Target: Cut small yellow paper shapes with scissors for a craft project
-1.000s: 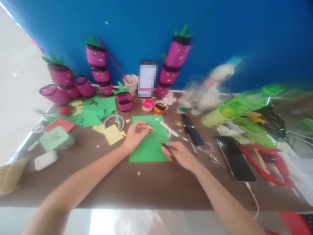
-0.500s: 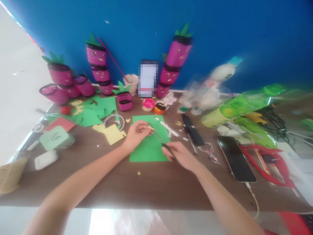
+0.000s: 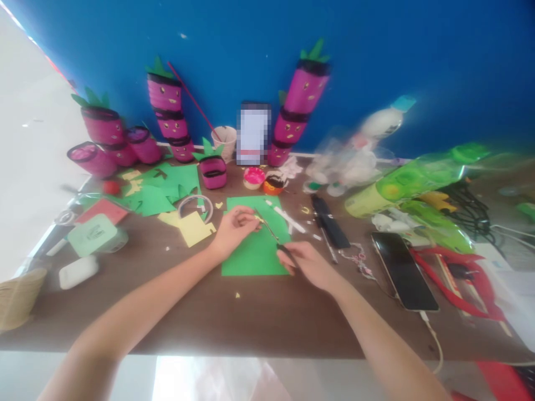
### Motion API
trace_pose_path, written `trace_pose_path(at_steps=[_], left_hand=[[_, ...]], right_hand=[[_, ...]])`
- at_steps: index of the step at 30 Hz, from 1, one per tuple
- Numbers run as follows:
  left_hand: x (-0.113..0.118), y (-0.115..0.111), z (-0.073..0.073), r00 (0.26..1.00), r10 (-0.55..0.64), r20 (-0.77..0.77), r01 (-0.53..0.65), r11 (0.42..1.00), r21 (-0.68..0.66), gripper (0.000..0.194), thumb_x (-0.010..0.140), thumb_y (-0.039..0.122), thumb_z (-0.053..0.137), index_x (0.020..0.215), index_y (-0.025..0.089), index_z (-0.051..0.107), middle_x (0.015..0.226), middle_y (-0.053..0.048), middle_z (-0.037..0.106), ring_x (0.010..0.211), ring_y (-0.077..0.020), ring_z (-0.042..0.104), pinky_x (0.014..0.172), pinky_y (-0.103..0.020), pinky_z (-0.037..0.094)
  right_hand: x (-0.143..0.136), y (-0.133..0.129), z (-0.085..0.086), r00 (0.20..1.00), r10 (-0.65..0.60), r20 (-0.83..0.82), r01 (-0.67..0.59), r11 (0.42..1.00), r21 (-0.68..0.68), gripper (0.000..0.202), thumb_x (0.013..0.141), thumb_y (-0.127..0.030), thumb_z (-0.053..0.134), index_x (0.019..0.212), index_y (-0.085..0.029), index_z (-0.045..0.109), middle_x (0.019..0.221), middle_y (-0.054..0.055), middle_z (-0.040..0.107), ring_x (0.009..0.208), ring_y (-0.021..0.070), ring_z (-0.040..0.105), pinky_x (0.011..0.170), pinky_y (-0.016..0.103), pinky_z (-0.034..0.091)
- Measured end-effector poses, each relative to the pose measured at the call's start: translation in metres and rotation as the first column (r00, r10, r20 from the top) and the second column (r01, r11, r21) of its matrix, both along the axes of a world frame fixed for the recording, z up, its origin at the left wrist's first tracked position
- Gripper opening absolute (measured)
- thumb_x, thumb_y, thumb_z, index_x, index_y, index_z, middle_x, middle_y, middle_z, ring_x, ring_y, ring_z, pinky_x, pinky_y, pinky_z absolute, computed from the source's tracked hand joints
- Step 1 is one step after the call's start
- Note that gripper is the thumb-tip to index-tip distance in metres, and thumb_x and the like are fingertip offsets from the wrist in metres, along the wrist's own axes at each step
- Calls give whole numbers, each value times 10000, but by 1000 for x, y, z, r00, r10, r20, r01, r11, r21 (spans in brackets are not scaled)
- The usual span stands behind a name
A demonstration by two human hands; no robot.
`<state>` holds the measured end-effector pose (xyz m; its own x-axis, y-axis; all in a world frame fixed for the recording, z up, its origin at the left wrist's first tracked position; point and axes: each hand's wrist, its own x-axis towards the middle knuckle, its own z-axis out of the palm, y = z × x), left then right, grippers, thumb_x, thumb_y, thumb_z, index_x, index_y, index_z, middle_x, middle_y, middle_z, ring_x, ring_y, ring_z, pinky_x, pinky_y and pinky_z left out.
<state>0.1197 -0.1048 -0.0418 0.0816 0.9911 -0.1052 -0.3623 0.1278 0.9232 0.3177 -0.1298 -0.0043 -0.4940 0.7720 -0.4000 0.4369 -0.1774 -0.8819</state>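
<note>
My right hand (image 3: 308,264) grips the dark handles of a pair of scissors (image 3: 271,229), whose blades point up and left toward my left hand (image 3: 237,230). Between the thumb and fingers of my left hand is a small piece of yellow paper (image 3: 261,219), close against the blades. Both hands are over a green sheet of paper (image 3: 251,260) on the brown table. To the left lies a larger cut yellow sheet (image 3: 195,229), and a tiny yellow scrap (image 3: 238,296) sits in front of the green sheet.
Pink painted containers with green paper leaves (image 3: 288,127) stand along the blue wall. Behind the sheet are paint caps (image 3: 254,177) and a paper cup (image 3: 224,143). A phone (image 3: 403,271), a black pouch (image 3: 330,221) and a green bottle (image 3: 412,181) lie to the right.
</note>
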Motion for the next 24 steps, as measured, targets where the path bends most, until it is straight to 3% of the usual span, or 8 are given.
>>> trace_pose_path(at_steps=[24], left_hand=[[-1, 0, -4, 999, 24, 30, -25, 999, 37, 269, 661, 235, 707, 847, 168, 525, 662, 17, 646, 611, -112, 626, 649, -272, 514]], right_hand=[[0, 0, -1, 1000, -5, 21, 5, 1000, -28, 351, 789, -427, 541, 570, -160, 479, 478, -51, 404, 481, 95, 415, 516, 238, 295]])
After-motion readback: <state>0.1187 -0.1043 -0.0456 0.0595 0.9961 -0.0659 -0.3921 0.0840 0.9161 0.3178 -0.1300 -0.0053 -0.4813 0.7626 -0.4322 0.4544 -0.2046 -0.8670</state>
